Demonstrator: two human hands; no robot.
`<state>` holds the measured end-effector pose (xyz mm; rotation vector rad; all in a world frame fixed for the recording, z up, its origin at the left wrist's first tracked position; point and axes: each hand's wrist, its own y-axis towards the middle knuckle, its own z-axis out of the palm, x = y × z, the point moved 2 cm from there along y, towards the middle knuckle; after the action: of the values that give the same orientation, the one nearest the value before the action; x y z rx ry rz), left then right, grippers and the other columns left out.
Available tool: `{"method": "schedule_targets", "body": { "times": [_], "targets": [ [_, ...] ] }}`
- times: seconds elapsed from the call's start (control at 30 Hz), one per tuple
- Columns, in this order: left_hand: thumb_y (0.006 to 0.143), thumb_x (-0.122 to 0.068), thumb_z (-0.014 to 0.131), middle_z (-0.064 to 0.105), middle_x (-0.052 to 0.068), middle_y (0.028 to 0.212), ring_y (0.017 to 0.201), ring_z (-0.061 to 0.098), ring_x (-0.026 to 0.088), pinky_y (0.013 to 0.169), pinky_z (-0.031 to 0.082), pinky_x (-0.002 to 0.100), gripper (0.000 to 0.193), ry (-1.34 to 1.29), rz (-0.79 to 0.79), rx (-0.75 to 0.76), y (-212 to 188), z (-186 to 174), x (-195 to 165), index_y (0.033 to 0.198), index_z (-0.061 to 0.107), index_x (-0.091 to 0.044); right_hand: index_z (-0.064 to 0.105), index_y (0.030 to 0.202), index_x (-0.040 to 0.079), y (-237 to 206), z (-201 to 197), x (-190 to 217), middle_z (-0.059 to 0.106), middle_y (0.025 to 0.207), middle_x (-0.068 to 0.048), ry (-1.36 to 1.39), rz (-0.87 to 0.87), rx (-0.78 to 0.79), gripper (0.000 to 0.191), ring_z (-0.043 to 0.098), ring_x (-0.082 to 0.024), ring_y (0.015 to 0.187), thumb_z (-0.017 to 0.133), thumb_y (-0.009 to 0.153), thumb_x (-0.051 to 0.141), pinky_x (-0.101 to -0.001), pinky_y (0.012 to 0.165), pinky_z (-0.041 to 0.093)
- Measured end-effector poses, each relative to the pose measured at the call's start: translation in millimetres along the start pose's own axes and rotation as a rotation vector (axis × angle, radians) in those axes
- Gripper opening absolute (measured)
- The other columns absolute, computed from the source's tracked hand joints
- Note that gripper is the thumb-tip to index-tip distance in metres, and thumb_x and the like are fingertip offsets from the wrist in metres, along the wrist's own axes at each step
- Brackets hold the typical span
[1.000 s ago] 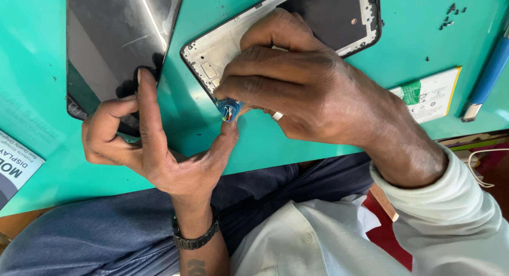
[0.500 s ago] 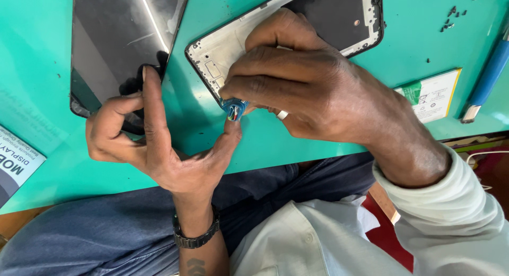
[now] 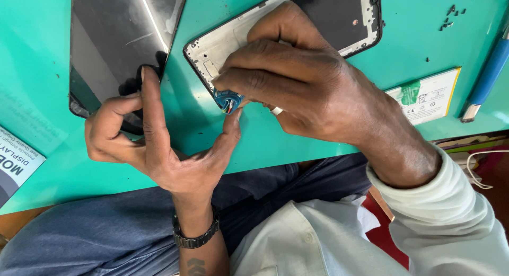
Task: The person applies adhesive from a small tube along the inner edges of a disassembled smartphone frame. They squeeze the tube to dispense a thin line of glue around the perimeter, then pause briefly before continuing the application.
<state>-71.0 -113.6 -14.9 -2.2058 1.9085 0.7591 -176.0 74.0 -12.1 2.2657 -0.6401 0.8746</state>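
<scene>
Right now the right hand [image 3: 313, 90] is draped over the open phone frame [image 3: 212, 53], fingers curled down tight and pinching at a small blue part [image 3: 228, 102] that sits at the frame's lower corner, the corner nearest the person. How firmly the part is held I cannot tell, since the fingertips cover most of it, but they are closed onto it with no gap showing, and thin coloured wires peek out from it. A ring [image 3: 276, 110] glints just beside that blue part, on the underside of the right hand. Over on the other side of the frame, the left hand [image 3: 154, 143] is half open: its thumb reaches across to touch the frame's lower corner right at the blue part, its index finger stretches straight up to the edge of the dark screen panel [image 3: 116, 37] lying beside the frame, and the remaining fingers are curled loosely against that panel's near edge, grasping nothing. Both frame and panel lie flat on the green mat [image 3: 47, 69]. Beyond the frame on the far side from the panel lies a flat battery [image 3: 429, 98], with a blue-handled tool [image 3: 488, 74] further out, and a scatter of tiny screws [image 3: 450, 14] sits near the frame's upper end.
</scene>
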Motion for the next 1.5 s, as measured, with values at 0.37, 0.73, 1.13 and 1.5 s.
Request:
{"method": "schedule_targets", "body": {
  "times": [0.37,0.73,1.13,1.5],
  "targets": [
    [0.086,-0.062,0.093,0.038,0.008,0.128,0.125,0.03,0.028,0.109,0.033,0.052,0.089,-0.006,0.003,-0.007,-0.8,-0.1,1.8,0.147,0.059,-0.007,0.074,0.119,0.0,0.6,1.6,1.4,0.067,0.119,-0.006,-0.041,-0.007,-0.04,0.036,0.054,-0.024,0.105,0.082,0.085,-0.007,-0.0321,0.078,0.048],
    [0.085,-0.06,0.092,0.039,0.009,0.127,0.125,0.031,0.028,0.109,0.033,0.052,0.087,-0.011,-0.026,0.01,-2.7,-2.0,2.4,0.147,0.06,-0.007,0.075,0.113,0.001,11.3,-5.7,2.0,0.07,0.111,-0.007,0.047,-0.007,0.05,0.028,0.053,-0.027,0.102,0.089,0.09,0.005,-0.0374,0.077,0.046],
    [0.098,-0.051,0.088,0.059,0.004,0.107,0.13,0.031,0.029,0.111,0.026,0.049,0.074,0.056,0.05,-0.115,10.1,-1.2,-6.9,0.147,0.054,-0.007,0.069,0.117,-0.001,-55.5,2.5,70.7,0.071,0.117,-0.017,0.485,0.639,-0.616,0.023,0.064,-0.028,0.122,0.068,0.1,0.015,-0.0454,0.106,0.052],
    [0.104,-0.026,0.083,0.069,0.008,0.143,0.152,0.028,0.029,0.123,0.025,0.041,0.071,-0.215,0.114,0.243,-3.7,-4.3,-46.8,0.157,0.04,-0.006,0.064,0.127,-0.002,-97.4,6.5,87.8,0.07,0.116,-0.016,0.386,0.582,-0.937,0.038,0.065,-0.028,0.118,0.073,0.108,0.03,-0.0469,0.112,0.047]
  ]
}}
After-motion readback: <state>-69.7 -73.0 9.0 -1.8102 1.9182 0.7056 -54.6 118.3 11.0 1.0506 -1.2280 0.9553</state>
